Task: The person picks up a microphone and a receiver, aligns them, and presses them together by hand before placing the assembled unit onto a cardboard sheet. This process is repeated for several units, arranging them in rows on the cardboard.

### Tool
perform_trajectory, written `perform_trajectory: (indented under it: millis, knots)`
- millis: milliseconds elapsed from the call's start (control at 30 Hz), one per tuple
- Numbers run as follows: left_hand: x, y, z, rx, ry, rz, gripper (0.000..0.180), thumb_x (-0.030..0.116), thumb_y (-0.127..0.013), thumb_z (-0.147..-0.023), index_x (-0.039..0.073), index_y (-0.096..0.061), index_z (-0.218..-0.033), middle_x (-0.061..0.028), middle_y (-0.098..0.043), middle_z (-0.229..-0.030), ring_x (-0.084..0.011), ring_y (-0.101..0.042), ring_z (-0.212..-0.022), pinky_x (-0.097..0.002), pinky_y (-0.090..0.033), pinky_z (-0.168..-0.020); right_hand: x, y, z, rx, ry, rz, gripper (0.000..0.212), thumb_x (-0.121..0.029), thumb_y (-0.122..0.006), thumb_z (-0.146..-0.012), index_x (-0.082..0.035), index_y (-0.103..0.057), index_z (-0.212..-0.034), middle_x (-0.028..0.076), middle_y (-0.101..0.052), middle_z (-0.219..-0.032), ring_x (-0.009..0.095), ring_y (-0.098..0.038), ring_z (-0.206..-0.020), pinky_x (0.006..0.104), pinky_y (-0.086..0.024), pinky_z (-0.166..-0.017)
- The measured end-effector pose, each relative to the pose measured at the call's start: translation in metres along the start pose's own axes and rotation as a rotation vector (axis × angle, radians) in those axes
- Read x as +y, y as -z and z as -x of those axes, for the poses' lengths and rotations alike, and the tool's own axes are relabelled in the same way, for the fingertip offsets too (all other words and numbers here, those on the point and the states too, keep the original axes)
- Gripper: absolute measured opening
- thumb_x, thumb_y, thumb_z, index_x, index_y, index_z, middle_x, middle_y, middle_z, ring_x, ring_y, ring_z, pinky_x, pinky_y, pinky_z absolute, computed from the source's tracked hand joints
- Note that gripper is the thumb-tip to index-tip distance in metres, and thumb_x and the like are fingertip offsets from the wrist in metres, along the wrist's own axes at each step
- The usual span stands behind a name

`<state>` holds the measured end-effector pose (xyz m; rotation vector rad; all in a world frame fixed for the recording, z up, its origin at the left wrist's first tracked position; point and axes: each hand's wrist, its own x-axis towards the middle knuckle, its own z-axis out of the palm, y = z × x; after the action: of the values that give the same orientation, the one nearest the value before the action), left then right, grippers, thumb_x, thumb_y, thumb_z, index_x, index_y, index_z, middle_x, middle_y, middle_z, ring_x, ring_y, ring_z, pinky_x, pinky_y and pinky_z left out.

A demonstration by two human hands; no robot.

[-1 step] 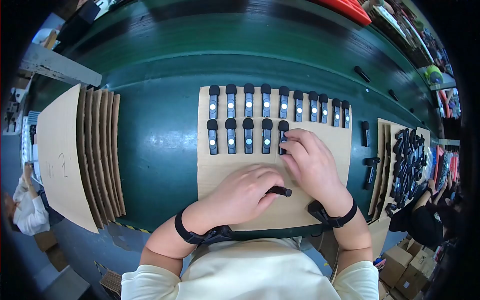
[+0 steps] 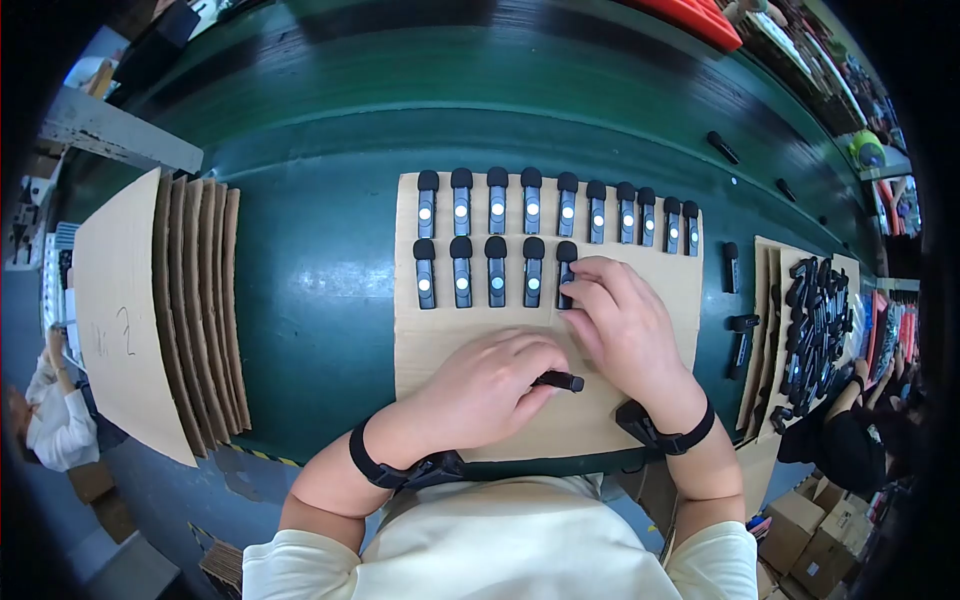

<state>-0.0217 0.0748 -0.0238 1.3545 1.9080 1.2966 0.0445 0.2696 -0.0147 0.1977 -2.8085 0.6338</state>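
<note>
My left hand (image 2: 490,388) is closed round a small black clip-on microphone (image 2: 562,381), whose end sticks out past the thumb and forefinger over a flat cardboard sheet (image 2: 440,345). With thumb and fingertips, my right hand (image 2: 628,325) grips the right-most microphone (image 2: 567,254) of the lower row, which lies on the sheet and is partly covered by the fingers. Beside it in that row are several like microphones (image 2: 496,275), each with a black foam top and a pale round dot. A longer upper row of microphones (image 2: 532,205) runs along the sheet's far edge.
Upright cardboard sheets (image 2: 120,310) stand at the left of the green table (image 2: 310,290). On the right, a heap of microphones (image 2: 815,320) lies on stacked cardboard, with loose microphones (image 2: 732,268) nearby. Other people (image 2: 850,440) work at both sides. Boxes (image 2: 820,540) sit lower right.
</note>
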Motion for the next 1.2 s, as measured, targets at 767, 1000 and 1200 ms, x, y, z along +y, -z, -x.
perform_trajectory:
  millis: [767,1000,1200]
  knots:
    - [-0.004,-0.004,0.000,0.045,0.024,-0.103,0.028,0.024,-0.071,-0.084,0.005,-0.061,-0.104,-0.0124,-0.066,-0.098,-0.0312,-0.063,-0.093,-0.0401,-0.051,-0.080,0.015,0.030,0.025,0.059,-0.006,-0.136,0.032,0.003,-0.072,-0.072,-0.002,-0.061,-0.101,0.013,-0.065,-0.108,0.032,-0.065,-0.097,0.0381,-0.053,-0.082]
    - [-0.004,-0.001,0.000,0.009,0.044,-0.110,0.026,0.022,-0.071,-0.084,0.005,-0.061,-0.102,-0.0127,-0.065,-0.102,-0.0312,-0.063,-0.096,-0.0404,-0.051,-0.082,0.005,0.022,0.026,-0.099,0.014,0.014,0.031,0.001,-0.072,-0.071,-0.003,-0.061,-0.100,0.013,-0.061,-0.108,0.033,-0.062,-0.094,0.0400,-0.053,-0.077]
    - [-0.002,0.001,0.000,0.001,0.048,-0.110,0.026,0.022,-0.071,-0.084,0.005,-0.061,-0.102,-0.0129,-0.065,-0.104,-0.0311,-0.063,-0.096,-0.0402,-0.051,-0.083,0.014,0.019,0.015,-0.073,0.009,0.058,0.030,0.000,-0.073,-0.072,-0.003,-0.061,-0.099,0.013,-0.061,-0.109,0.032,-0.062,-0.095,0.0398,-0.053,-0.078]
